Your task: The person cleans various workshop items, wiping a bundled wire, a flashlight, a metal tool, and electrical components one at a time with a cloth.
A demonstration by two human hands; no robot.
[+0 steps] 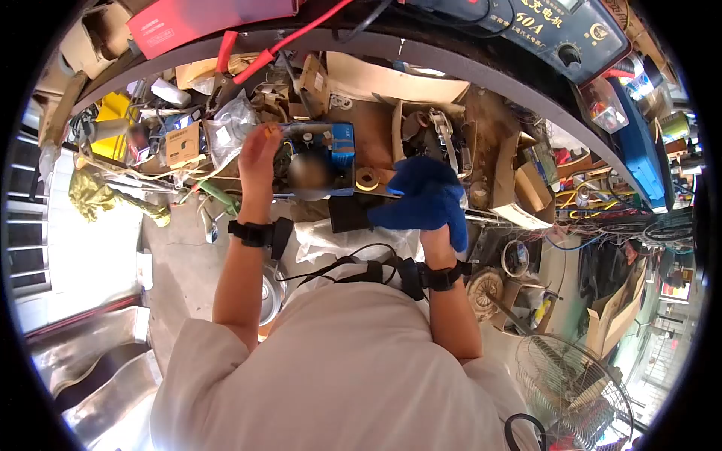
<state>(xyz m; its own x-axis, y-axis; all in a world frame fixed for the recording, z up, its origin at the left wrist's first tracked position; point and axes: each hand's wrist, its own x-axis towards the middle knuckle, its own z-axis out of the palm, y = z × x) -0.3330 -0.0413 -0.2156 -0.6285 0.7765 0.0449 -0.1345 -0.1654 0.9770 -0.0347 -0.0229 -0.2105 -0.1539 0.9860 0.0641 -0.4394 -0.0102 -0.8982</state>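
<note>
My left hand [261, 150] is raised over the left part of the bench, its fingers drawn together around a small orange item [271, 131] whose kind I cannot make out. Just right of it stands an open blue box [343, 146] with small parts inside; a blurred patch hides some of its contents. Blue fabric [421, 197], a glove or a cloth, covers my right hand [440, 218], so its fingers are hidden. That hand is in front of a cardboard box of metal parts [445, 139]. A roll of tape [367, 179] lies between the blue box and the fabric.
A dark shelf edge [398, 49] arches over the bench, carrying a charger [545, 34] and a red box [203, 26]. Red clamps [252, 68] hang down. A wire-cage fan [575, 391] stands at the lower right, near open cartons [519, 184] and cables [639, 228].
</note>
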